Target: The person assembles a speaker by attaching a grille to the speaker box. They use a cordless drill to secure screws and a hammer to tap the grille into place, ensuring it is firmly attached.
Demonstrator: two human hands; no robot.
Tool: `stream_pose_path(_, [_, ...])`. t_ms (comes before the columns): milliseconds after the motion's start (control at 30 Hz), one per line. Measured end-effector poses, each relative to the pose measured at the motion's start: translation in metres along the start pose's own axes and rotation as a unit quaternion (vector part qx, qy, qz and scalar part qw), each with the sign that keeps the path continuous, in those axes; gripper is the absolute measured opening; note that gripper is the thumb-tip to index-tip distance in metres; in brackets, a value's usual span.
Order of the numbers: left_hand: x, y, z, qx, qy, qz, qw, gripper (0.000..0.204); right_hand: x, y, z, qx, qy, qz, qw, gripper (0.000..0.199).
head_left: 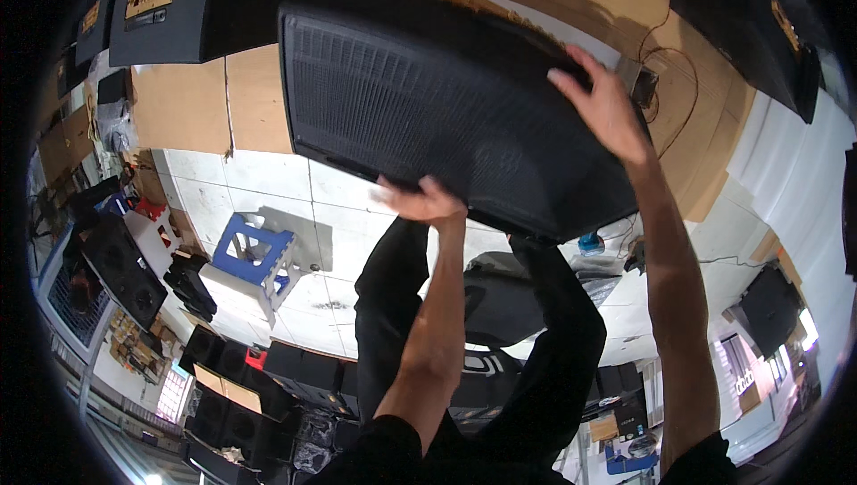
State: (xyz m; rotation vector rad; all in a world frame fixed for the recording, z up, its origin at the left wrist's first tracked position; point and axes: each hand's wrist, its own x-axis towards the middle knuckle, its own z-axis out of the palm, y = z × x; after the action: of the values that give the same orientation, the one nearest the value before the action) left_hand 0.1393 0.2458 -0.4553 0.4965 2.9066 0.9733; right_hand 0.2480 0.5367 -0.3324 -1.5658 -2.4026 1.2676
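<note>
A large black speaker cabinet (402,119) with a mesh grille fills the upper middle, tilted above the cardboard-covered table. My right hand (610,110) grips its upper right edge, fingers bent over the top and slightly apart. At the lower front edge is my left hand (424,202), its thumb against the cabinet and its fingers smeared by motion. Part of a gold-coloured panel (482,5) shows on the cabinet's top side. The cabinet's underside is hidden.
Cardboard (183,106) covers the table. More black speakers stand at the far left (245,8) and far right (736,21). A thin brown cable (692,83) lies beside the cabinet. A blue and white step stool (254,257) stands on the tiled floor (335,186).
</note>
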Motion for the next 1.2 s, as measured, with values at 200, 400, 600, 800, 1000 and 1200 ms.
stream_pose_path(200, [-0.021, -0.033, 0.008, -0.357, 0.015, -0.486, 0.797, 0.085, 0.024, -0.048, 0.011, 0.092, -0.117, 0.029, 0.988, 0.054])
stream_pose_path(400, [-0.004, -0.045, -0.008, -0.521, -0.115, -0.566, 0.628, 0.105, 0.017, -0.071, 0.018, 0.005, -0.121, 0.023, 0.992, 0.074])
stream_pose_path(600, [-0.030, -0.107, -0.054, -0.510, -0.225, -0.575, 0.599, 0.094, -0.086, -0.118, 0.019, 0.062, -0.084, 0.040, 0.994, 0.045])
stream_pose_path(800, [-0.072, -0.102, -0.234, -0.257, -0.327, -0.620, 0.665, 0.083, -0.203, -0.134, -0.051, 0.078, -0.117, 0.104, 0.985, 0.040])
stream_pose_path(1000, [-0.082, -0.060, -0.303, -0.053, -0.590, -0.536, 0.602, 0.072, -0.343, -0.127, -0.143, 0.057, -0.081, 0.231, 0.968, 0.044])
stream_pose_path(1200, [0.037, 0.068, -0.211, -0.112, -0.690, -0.225, 0.679, 0.062, -0.474, -0.111, -0.194, 0.013, -0.010, 0.337, 0.941, 0.039])
